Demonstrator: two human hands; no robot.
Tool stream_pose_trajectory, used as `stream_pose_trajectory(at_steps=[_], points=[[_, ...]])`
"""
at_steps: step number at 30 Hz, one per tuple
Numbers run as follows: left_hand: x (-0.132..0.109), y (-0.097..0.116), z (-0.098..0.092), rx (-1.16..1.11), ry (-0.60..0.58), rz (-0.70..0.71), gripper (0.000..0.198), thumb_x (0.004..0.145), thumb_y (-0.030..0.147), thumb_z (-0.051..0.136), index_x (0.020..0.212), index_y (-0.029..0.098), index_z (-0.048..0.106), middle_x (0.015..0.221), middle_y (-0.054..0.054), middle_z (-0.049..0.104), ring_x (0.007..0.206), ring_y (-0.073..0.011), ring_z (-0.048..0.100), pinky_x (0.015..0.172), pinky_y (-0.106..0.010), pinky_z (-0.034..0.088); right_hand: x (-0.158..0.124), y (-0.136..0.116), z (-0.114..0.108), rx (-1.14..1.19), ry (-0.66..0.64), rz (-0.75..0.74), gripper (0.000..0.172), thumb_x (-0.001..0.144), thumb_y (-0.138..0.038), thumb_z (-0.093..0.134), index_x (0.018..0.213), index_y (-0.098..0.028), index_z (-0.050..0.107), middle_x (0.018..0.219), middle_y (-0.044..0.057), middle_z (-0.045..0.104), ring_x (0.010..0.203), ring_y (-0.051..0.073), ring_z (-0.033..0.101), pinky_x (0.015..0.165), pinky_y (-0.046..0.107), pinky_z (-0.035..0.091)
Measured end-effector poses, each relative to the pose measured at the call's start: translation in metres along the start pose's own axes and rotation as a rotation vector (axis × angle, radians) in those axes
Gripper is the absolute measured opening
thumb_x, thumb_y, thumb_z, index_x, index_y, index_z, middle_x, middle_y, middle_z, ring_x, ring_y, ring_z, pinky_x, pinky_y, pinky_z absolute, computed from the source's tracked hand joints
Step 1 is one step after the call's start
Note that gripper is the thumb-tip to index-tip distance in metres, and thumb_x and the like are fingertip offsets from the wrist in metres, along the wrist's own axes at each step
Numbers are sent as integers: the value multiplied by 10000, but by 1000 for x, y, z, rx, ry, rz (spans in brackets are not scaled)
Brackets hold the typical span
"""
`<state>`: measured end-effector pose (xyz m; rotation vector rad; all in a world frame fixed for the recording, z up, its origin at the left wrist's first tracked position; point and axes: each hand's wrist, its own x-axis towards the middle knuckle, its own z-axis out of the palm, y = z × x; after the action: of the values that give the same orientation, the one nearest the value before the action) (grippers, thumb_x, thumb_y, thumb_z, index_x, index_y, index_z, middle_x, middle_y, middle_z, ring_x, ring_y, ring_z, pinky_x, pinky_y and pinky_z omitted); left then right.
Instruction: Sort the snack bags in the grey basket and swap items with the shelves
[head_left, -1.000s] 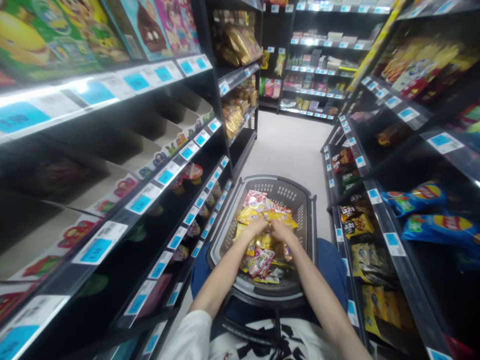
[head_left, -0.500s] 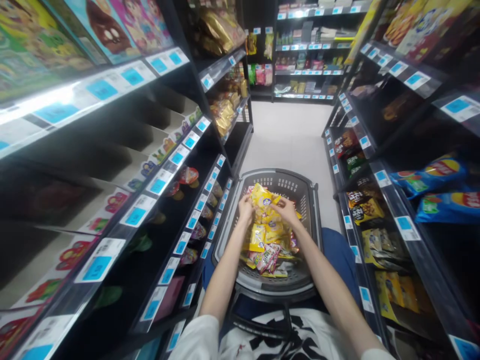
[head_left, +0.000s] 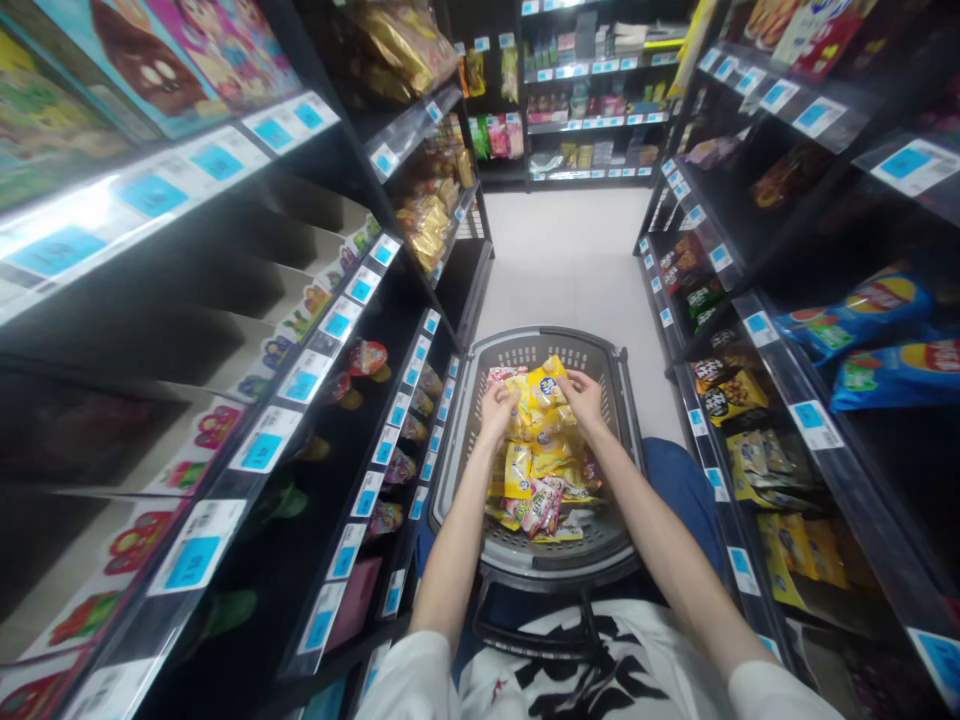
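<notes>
**Aisle.** You stand between two black metal racks, L rack [head_left: 225, 330] and R rack [head_left: 787, 330]. Shelf edges are straight and carry blue-and-white price labels [head_left: 262, 452]. A pale, smooth floor [head_left: 570, 250] runs between them.

**Basket** [head_left: 480, 400]. Dark grey plastic, rounded-rectangular, w/ slotted walls and a thick smooth rim. It sits directly in front of you, centred in the aisle, near rim close to your legs.

**Contents.** A heap of snack packets [head_left: 540, 495] in crinkled glossy film, mostly yellow w/ some pink and red. It fills the basket's middle and near half.

**R rack, mid shelf.** Blue crisp bags [head_left: 855, 320], pillow-shaped and shiny, well apart from your hands.

**Yellow packet** [head_left: 544, 385]. Flat, roughly rectangular, shiny film w/ a small blue print patch. It sits on top of the heap toward the basket's far end, tilted.

**Hands.** Your L hand [head_left: 497, 408] grips the packet's L edge. Your R hand [head_left: 585, 395] pinches its upper R corner. Both are closed on this one packet, w/ the packet between them and no hand-to-hand contact. Both hands are over the basket, inside the rim line.
</notes>
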<state>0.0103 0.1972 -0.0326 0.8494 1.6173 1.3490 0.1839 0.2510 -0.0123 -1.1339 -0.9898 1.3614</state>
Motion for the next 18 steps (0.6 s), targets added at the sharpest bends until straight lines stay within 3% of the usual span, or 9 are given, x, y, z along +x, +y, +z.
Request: stream_pose_trajectory(at_steps=[4,9,13,18], points=[[-4,-3,3,11,-133,-50,260,987,316,716,1146,119,655,858,-3,650,711,-114,624,716,-275,579,4,0,-4,89,149,20,731,608,-537,921,1165,-122,693,776,16,736,699,170,697,679,288,570],[-17,0,11,49,-449,-89,367,895,301,827,1182,118,690,945,-42,729,805,-158,709,810,-339,621,7,-1,-8,118,242,75,829,546,-580,923,1202,-127,692,861,48,763,696,184,710,674,312,594],[-20,2,11,94,-597,-88,366,841,243,871,1140,108,709,1000,-65,753,887,-183,736,880,-372,630,3,-4,-5,77,139,113,741,538,-534,970,1106,-117,742,796,35,752,667,174,696,650,294,580],[-20,0,11,172,-552,-65,401,882,251,836,1222,108,678,998,-72,752,847,-174,734,849,-358,636,-2,-5,-2,-2,-1,164,349,860,-434,852,958,-120,736,820,18,741,696,126,686,708,284,591]])
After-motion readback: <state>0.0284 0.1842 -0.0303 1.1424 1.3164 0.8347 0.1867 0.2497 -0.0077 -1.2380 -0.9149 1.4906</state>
